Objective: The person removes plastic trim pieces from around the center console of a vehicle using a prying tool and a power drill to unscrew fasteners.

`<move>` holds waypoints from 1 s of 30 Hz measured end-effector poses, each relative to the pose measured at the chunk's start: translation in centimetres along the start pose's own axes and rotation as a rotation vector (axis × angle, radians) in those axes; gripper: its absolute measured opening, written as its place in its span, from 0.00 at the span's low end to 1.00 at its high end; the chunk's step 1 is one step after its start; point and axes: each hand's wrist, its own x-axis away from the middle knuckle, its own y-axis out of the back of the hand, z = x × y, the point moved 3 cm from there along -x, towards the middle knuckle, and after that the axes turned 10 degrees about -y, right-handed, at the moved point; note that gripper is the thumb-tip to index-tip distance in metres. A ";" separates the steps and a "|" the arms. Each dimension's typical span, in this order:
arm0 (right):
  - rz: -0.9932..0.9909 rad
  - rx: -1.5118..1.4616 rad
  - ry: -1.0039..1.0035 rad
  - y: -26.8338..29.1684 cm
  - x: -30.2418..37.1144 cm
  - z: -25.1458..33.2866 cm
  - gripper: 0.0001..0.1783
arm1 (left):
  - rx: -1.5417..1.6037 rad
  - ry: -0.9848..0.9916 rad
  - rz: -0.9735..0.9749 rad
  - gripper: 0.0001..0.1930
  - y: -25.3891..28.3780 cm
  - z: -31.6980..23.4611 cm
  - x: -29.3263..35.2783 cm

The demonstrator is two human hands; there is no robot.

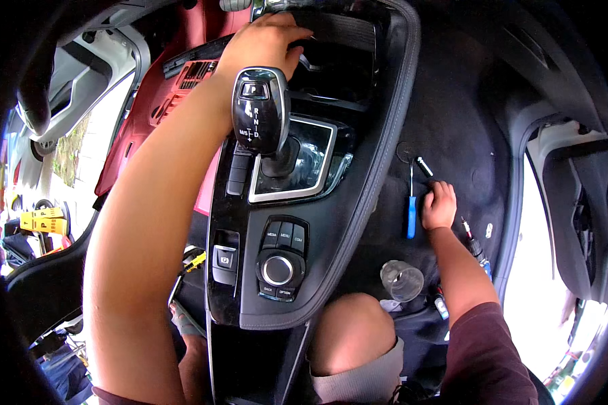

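Note:
My left arm reaches over the car's centre console, past the black gear selector [255, 111]. My left hand [267, 40] lies at the front storage tray [348, 101], its index finger stretched out and thumb apart. I see nothing held in it, though its underside is hidden. Low on the right, my right hand [440, 206] rests on the dark carpet with its fingers bent against it. Just left of that hand lies a screwdriver with a blue handle [411, 217]. A small silver cylinder [424, 167] lies a little ahead of its fingers.
A clear plastic cup [402, 280] stands near my knee [355, 331]. Right of my forearm lies a slim tool [476, 248]. The round control knob [277, 271] sits on the console. Red trim with slots [189, 77] is at the left, a yellow-handled tool [194, 262] below.

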 end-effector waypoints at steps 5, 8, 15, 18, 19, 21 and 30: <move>-0.026 -0.012 -0.005 0.0 0.1 -0.2 0.10 | -0.082 0.042 0.046 0.16 -0.1 -1.1 -1.8; -0.036 -0.034 0.002 -0.1 0.1 0.3 0.14 | -0.262 -0.010 0.012 0.16 -0.1 -1.4 -2.4; -0.024 -0.036 -0.002 0.5 0.3 0.0 0.12 | -0.339 -0.022 0.110 0.10 -1.0 -2.0 -3.2; -0.048 -0.064 0.005 0.6 0.3 0.2 0.11 | -0.330 -0.055 0.125 0.11 -0.9 -1.9 -3.3; -0.059 -0.080 0.004 0.7 0.4 0.2 0.10 | -0.320 -0.045 0.147 0.12 -0.7 -2.0 -3.3; -0.071 -0.081 0.001 0.6 0.5 0.2 0.09 | -0.297 -0.027 0.195 0.13 -0.5 -2.1 -3.2; -0.058 0.050 -0.018 0.3 0.2 -0.3 0.09 | 0.154 0.203 0.287 0.28 8.3 -3.7 9.2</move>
